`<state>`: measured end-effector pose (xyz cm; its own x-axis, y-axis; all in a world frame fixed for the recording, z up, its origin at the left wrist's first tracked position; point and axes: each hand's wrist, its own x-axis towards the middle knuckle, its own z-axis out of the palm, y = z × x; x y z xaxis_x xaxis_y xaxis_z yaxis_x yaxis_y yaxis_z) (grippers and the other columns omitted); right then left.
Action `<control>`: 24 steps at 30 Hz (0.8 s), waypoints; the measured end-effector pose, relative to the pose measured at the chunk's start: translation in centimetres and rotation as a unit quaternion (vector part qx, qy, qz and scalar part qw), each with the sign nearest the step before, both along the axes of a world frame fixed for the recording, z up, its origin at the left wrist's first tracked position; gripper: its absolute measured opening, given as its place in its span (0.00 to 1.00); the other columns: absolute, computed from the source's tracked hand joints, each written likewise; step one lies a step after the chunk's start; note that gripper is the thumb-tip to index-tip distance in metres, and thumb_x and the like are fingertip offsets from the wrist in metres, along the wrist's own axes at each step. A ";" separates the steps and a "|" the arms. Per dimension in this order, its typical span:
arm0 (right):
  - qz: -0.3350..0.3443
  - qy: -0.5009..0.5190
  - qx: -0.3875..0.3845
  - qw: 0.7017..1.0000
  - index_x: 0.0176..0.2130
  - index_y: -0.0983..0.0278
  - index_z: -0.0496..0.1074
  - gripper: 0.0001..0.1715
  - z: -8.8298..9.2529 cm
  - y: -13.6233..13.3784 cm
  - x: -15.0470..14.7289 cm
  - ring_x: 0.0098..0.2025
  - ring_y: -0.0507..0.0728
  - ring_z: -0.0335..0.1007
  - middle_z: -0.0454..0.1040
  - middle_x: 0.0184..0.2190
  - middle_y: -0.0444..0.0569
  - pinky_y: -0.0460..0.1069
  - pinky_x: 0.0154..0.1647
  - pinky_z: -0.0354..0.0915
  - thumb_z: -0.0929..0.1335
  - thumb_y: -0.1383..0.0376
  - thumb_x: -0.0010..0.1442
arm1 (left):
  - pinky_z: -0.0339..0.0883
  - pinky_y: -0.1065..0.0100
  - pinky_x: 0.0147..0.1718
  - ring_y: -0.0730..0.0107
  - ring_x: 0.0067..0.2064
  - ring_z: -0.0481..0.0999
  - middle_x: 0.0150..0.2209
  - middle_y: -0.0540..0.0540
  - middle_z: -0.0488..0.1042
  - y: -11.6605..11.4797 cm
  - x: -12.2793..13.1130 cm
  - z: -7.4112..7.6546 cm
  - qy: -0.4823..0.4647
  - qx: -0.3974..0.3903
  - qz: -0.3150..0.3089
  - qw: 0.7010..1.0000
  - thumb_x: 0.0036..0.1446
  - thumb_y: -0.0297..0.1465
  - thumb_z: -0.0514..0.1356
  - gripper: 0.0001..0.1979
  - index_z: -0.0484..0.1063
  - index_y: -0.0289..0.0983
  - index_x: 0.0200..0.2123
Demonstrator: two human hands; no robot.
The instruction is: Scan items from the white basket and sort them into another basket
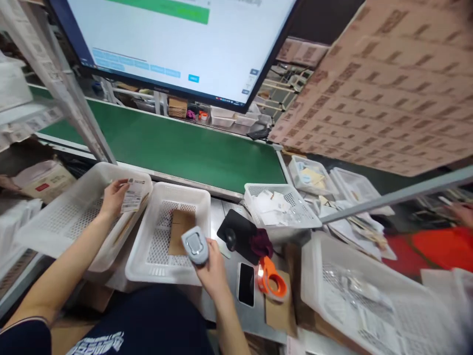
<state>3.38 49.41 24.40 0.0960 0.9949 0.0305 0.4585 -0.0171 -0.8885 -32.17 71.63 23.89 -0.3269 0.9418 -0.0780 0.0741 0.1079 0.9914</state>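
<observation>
Left of centre in the frame, the left hand [113, 197] pinches a small printed label card [133, 195] between thumb and fingers, holding it upright over the far corner of a white perforated basket [55, 222]. At lower centre, the right hand [212, 271] is clenched around the handle of a grey handheld scanner [195, 245], whose head points up and toward the left of the frame. The scanner hovers above the near rim of a second white basket [148, 261], which contains a flat piece of brown cardboard [180, 230]. The two baskets stand just beside each other on the bench [221, 207].

To the right of the scanner lie a black mouse on its pad [236, 235], a dark cloth-like item [261, 242] whose nature is unclear in this view, an orange tape dispenser [272, 277] and a face-up black phone [246, 284]. Behind these, a third white basket [284, 204] holds loose white paper slips. A larger basket [369, 301] with clear bags fills the lower right.

Across the middle of the frame runs a green conveyor belt [185, 148]. A large monitor [177, 39] with a pale screen hangs in the upper centre. Stacked printed cartons [388, 84] occupy the upper right. Another person's hand [461, 212] appears at the right edge.
</observation>
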 end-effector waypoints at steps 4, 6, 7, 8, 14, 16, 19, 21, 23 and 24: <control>0.114 -0.192 -0.078 0.972 0.73 0.62 0.72 0.44 4.2 2.8 -3.8 0.54 0.66 0.80 0.74 0.60 0.57 0.57 0.53 0.76 0.71 0.69 0.60 | 0.76 0.61 0.40 0.53 0.40 0.84 0.35 0.44 0.82 -1.3 6.4 -1.1 -0.056 0.023 -0.084 0.995 0.46 0.46 0.71 0.30 0.74 0.37 0.49; 0.134 -0.236 -0.117 0.955 0.78 0.62 0.67 0.46 5.3 3.8 -4.8 0.54 0.66 0.80 0.74 0.60 0.57 0.57 0.53 0.74 0.71 0.67 0.64 | 0.76 0.62 0.41 0.52 0.42 0.84 0.35 0.43 0.82 -2.2 8.9 -2.1 -0.059 0.018 -0.104 0.993 0.44 0.47 0.71 0.31 0.75 0.37 0.48; 0.138 -0.250 -0.133 0.949 0.78 0.62 0.67 0.45 5.6 4.1 -5.1 0.54 0.67 0.80 0.74 0.60 0.57 0.57 0.53 0.74 0.71 0.66 0.65 | 0.76 0.61 0.41 0.52 0.43 0.84 0.36 0.42 0.82 -2.6 9.8 -2.7 -0.058 0.011 -0.114 0.992 0.44 0.48 0.70 0.31 0.75 0.37 0.47; 0.140 -0.260 -0.146 0.944 0.78 0.62 0.67 0.44 5.7 4.3 -5.2 0.54 0.67 0.80 0.74 0.60 0.57 0.57 0.52 0.73 0.71 0.65 0.66 | 0.76 0.60 0.42 0.50 0.44 0.84 0.38 0.41 0.82 -2.9 10.5 -3.2 -0.056 0.004 -0.124 0.991 0.44 0.49 0.69 0.31 0.75 0.37 0.48; 0.127 -0.263 -0.181 0.939 0.72 0.62 0.73 0.38 3.5 1.9 -3.8 0.55 0.68 0.82 0.76 0.58 0.57 0.57 0.53 0.73 0.69 0.70 0.65 | 0.79 0.53 0.60 0.45 0.60 0.83 0.59 0.32 0.81 -1.7 8.6 -5.1 0.014 -0.011 -0.192 0.981 0.52 0.43 0.68 0.30 0.74 0.37 0.56; 0.114 -0.244 -0.194 0.943 0.66 0.63 0.77 0.34 1.9 -0.1 -3.0 0.57 0.70 0.82 0.78 0.56 0.58 0.58 0.56 0.73 0.69 0.73 0.62 | 0.76 0.54 0.64 0.49 0.65 0.81 0.66 0.31 0.77 0.5 5.1 -4.9 0.135 -0.010 -0.163 0.977 0.60 0.37 0.65 0.25 0.72 0.36 0.59; 0.090 -0.192 -0.209 0.955 0.59 0.64 0.80 0.27 -0.9 -3.3 -1.9 0.57 0.71 0.83 0.79 0.53 0.58 0.59 0.58 0.74 0.70 0.73 0.62 | 0.65 0.50 0.73 0.47 0.71 0.73 0.66 0.29 0.74 4.0 -1.6 -4.4 0.281 -0.052 -0.043 0.957 0.67 0.28 0.62 0.19 0.69 0.32 0.59; 0.073 -0.160 -0.215 0.961 0.55 0.63 0.81 0.21 -2.4 -4.8 -1.5 0.55 0.71 0.84 0.80 0.50 0.58 0.59 0.56 0.74 0.70 0.71 0.63 | 0.57 0.43 0.76 0.39 0.73 0.67 0.60 0.28 0.74 5.3 -5.9 -4.7 0.330 -0.112 0.023 0.937 0.65 0.27 0.63 0.13 0.68 0.31 0.51; 0.062 -0.142 -0.213 0.965 0.52 0.62 0.82 0.18 -3.2 -5.6 -1.4 0.53 0.71 0.84 0.81 0.48 0.57 0.58 0.55 0.74 0.71 0.69 0.64 | 0.62 0.39 0.71 0.34 0.69 0.69 0.48 0.33 0.75 5.8 -9.2 -5.7 0.363 -0.187 0.040 0.912 0.64 0.30 0.66 0.11 0.65 0.35 0.39; 0.059 -0.136 -0.208 0.967 0.52 0.62 0.82 0.18 -3.4 -5.7 -1.5 0.53 0.70 0.84 0.81 0.48 0.57 0.58 0.54 0.74 0.71 0.69 0.63 | 0.67 0.40 0.67 0.34 0.66 0.72 0.41 0.37 0.74 5.9 -10.4 -6.3 0.371 -0.215 0.030 0.903 0.64 0.32 0.67 0.14 0.63 0.37 0.34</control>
